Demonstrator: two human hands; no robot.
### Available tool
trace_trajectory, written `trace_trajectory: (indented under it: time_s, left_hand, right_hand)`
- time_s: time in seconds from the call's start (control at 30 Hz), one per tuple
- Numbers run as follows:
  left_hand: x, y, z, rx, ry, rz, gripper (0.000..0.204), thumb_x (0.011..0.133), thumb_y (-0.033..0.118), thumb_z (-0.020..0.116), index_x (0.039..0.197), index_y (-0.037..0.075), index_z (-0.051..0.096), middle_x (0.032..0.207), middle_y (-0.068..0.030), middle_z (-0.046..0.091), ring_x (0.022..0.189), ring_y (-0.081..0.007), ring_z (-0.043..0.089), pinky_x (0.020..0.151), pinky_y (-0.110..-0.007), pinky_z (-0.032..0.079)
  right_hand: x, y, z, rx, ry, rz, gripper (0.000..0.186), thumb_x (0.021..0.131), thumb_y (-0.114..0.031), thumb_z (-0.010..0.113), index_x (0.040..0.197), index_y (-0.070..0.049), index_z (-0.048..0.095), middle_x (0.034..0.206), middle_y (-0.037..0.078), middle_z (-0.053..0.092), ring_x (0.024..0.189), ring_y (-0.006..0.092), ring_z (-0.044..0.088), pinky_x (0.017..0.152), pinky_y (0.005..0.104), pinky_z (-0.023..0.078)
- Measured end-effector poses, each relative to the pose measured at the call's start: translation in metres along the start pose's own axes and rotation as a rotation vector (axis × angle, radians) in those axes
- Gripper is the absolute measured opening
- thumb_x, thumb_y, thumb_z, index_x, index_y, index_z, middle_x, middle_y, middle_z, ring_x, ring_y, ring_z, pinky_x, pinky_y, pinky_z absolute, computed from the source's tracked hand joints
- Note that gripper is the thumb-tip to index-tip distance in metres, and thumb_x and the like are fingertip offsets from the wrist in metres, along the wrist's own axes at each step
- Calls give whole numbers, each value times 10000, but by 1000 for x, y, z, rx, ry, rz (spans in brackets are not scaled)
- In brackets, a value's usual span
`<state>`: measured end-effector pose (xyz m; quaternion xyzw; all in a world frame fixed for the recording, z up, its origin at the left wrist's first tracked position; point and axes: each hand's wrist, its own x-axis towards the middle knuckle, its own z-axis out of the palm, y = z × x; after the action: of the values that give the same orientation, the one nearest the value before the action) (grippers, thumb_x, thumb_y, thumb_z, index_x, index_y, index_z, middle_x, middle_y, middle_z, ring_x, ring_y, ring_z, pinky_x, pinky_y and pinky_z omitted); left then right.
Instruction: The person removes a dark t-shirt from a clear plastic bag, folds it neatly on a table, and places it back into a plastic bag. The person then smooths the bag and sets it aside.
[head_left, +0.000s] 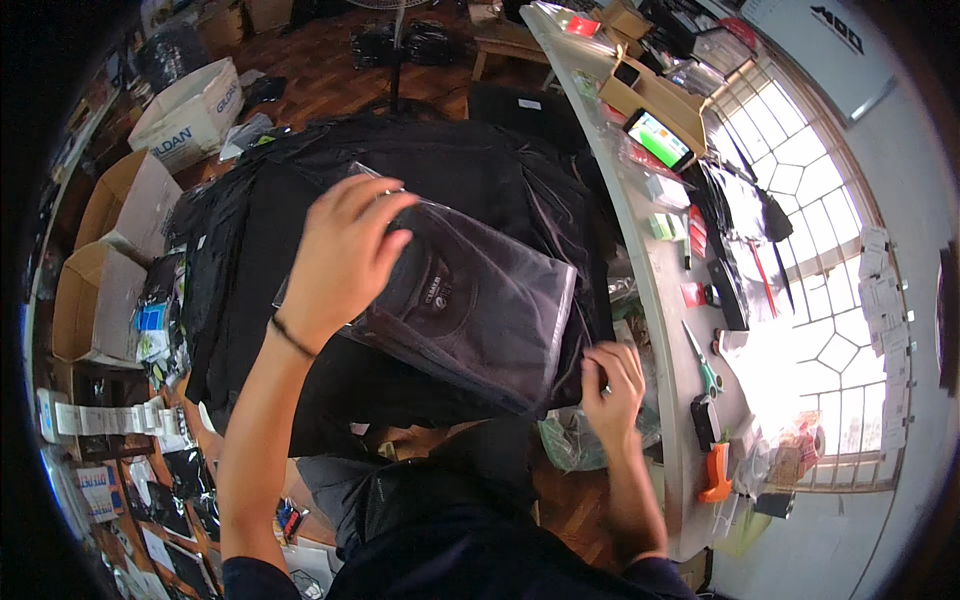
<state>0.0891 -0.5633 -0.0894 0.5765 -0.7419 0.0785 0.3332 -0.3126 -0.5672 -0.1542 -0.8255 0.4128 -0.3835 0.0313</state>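
A clear plastic bag lies aslant on a pile of black cloth. Inside it is a folded black T-shirt, its round neckline and pale neck print showing through the film. Over the bag's left part hovers my left hand, fingers bent and the thumb held apart, with nothing seen in it; whether it touches the film I cannot tell. My right hand is beside the pile's right edge, just off the bag's lower right corner. Its fingers are curled in, and what they may hold is hidden.
Along the right runs a white table bearing a lit phone, scissors and an orange tool. Open cardboard boxes and a white carton stand left. A fan pole rises behind the pile.
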Motion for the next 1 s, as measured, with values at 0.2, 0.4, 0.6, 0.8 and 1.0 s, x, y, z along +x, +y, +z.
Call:
trace_trajectory:
  time_s: [0.2, 0.4, 0.6, 0.8, 1.0]
  left_hand:
    - [90, -6, 109, -372, -619, 143, 523, 933, 374, 759, 1312, 18, 700, 1321, -199, 715, 1231, -378, 669, 1063, -445, 522]
    - [123, -5, 123, -195, -1124, 63, 570, 823, 510, 850, 1104, 15, 812, 991, -169, 808, 959, -342, 772, 873, -413, 599]
    - [114, 51, 22, -307, -774, 232, 543, 807, 479, 847, 770, -48, 720, 644, -227, 614, 654, -425, 641, 638, -469, 474]
    - [73, 104, -119, -395, -439, 44, 404, 774, 200, 945, 993, -36, 700, 897, -117, 683, 861, -250, 685, 788, -382, 503]
    - [22, 98, -135, -1125, -70, -288, 289, 907, 132, 886, 1085, -32, 728, 1194, -41, 728, 1065, -114, 650, 916, -310, 535]
  right_hand:
    - [-109, -112, 42, 1079, -277, 1106, 297, 1081, -241, 642, 1091, 49, 701, 997, 136, 753, 880, 237, 754, 766, 356, 630]
    - [-56, -164, 74, 1326, -188, 1228, 528, 1060, -375, 686, 1316, 69, 564, 1174, 207, 720, 995, 311, 773, 848, 420, 638]
    - [-49, -159, 79, 1366, 44, 1410, 396, 1038, -288, 740, 1252, 20, 612, 1090, 139, 717, 874, 232, 745, 725, 338, 594]
    - [-21, -164, 57, 1349, 787, 952, 293, 1025, -115, 740, 1285, -15, 650, 1150, 66, 724, 1050, 190, 692, 956, 357, 548]
    - [74, -155, 3, 1463, 622, 454, 360, 1014, -153, 771, 1312, 19, 664, 1199, 69, 726, 1096, 173, 661, 1009, 336, 492]
